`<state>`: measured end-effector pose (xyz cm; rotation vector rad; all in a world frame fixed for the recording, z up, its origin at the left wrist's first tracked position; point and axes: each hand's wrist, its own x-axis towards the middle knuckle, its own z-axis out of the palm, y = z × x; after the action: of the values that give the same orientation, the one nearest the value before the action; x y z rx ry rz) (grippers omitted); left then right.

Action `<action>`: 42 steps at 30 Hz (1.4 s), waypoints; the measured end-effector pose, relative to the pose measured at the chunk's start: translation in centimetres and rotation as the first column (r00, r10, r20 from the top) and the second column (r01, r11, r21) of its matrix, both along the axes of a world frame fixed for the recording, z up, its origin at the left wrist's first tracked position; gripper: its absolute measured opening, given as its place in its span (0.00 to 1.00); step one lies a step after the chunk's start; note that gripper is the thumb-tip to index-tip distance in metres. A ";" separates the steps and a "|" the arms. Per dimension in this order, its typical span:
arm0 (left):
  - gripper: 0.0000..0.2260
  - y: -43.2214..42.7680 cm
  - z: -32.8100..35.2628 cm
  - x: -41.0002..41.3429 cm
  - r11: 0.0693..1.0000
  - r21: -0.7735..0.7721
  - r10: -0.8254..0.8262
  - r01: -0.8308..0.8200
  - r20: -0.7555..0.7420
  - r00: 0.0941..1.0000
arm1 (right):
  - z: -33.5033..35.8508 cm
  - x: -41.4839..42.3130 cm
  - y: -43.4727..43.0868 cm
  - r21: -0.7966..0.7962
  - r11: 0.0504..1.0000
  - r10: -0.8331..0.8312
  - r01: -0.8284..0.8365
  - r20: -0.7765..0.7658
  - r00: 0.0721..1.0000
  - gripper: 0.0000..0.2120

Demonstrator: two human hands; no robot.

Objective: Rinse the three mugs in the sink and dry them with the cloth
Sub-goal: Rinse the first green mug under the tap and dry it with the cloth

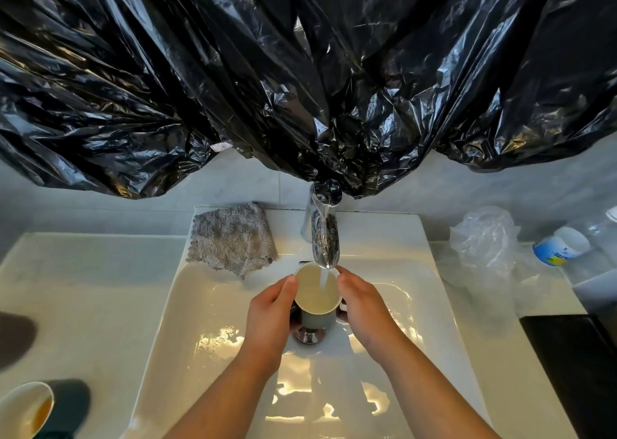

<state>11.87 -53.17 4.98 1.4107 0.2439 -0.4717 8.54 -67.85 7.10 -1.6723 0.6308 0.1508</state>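
Mug 1 (25,408) far L on tabletop (83,288), dark outside, cream inside w/ brown dregs. Grey cloth (232,238) crumpled on sink (200,305) rim, L of tap (324,228), apart from it. My L hand (270,311) wraps L side of mug 2 (317,293), thumb by rim; R hand (364,305) grips its R side. Both hands closed round it. Mug 2 upright in mid sink, above drain (309,336), right under spout; water (324,280) falling into it. Further R on tabletop: clear plastic bag (484,238), then bottle (557,246) w/ blue label.
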 end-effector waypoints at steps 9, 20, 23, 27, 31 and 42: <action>0.08 0.2 2.3 0.0 0.977 0.205 -0.111 0.058 0.258 0.960 | -1.3 -0.4 0.8 0.314 0.933 -0.191 0.175 0.019 0.981 0.16; 0.10 0.2 2.5 -0.5 0.940 0.339 -0.146 0.035 0.310 0.939 | -0.5 -0.1 0.2 0.169 0.980 -0.105 0.106 -0.015 0.994 0.11; 0.10 0.4 2.0 -0.9 0.951 0.309 -0.095 -0.002 0.299 0.949 | -1.4 0.2 0.3 0.153 0.976 -0.146 0.155 -0.068 0.987 0.12; 0.11 1.5 1.9 0.0 0.976 0.207 0.034 -0.066 0.156 0.987 | -2.5 -0.3 0.3 0.341 0.919 -0.188 0.197 -0.060 0.980 0.15; 0.10 1.6 2.0 0.8 0.975 0.047 -0.214 0.217 -0.063 0.975 | -3.1 -0.9 0.7 0.548 0.817 -0.182 0.178 -0.047 0.982 0.17; 0.10 0.6 0.5 1.6 0.975 0.057 -0.202 0.214 -0.164 0.965 | -2.0 -1.9 -1.5 0.180 0.945 0.272 -0.274 0.038 0.962 0.37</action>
<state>13.45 -52.57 5.50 1.4805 0.2433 -0.7563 6.65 -69.33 5.09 -1.5733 0.3597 0.3862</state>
